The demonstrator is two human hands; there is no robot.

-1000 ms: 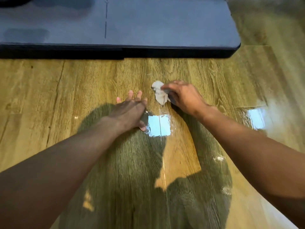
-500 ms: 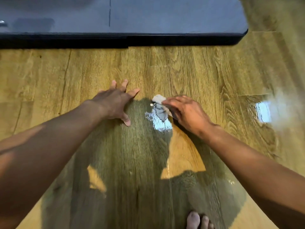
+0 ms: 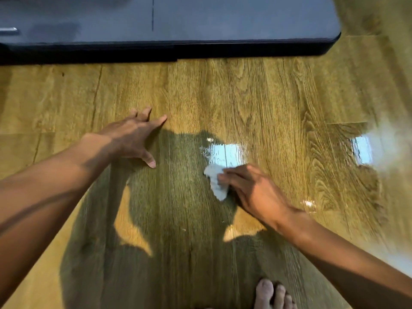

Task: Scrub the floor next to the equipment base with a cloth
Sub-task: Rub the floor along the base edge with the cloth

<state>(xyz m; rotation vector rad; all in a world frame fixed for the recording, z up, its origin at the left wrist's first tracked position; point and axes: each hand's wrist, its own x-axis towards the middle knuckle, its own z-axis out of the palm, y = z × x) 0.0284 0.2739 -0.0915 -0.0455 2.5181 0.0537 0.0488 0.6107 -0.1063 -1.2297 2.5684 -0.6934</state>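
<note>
Wood-grain planks of the floor [image 3: 256,97] fill my view, glossy and yellow-brown. I see the right hand [image 3: 252,190] grasping a small crumpled pale cloth [image 3: 216,182], fingers bent over its right side and pressing it down on the boards in the shadowed stretch near the middle. Just beyond the cloth a wet patch [image 3: 225,151] glares blue-white. The left hand [image 3: 131,137] is released and holds nothing, its fingers spread and laid on the floor, well apart from the cloth on its left. The dark grey equipment base [image 3: 200,18] runs across the top of my view, its black edge meeting the planks, well away from the cloth. Bare toes [image 3: 270,294] show at the bottom edge.
</note>
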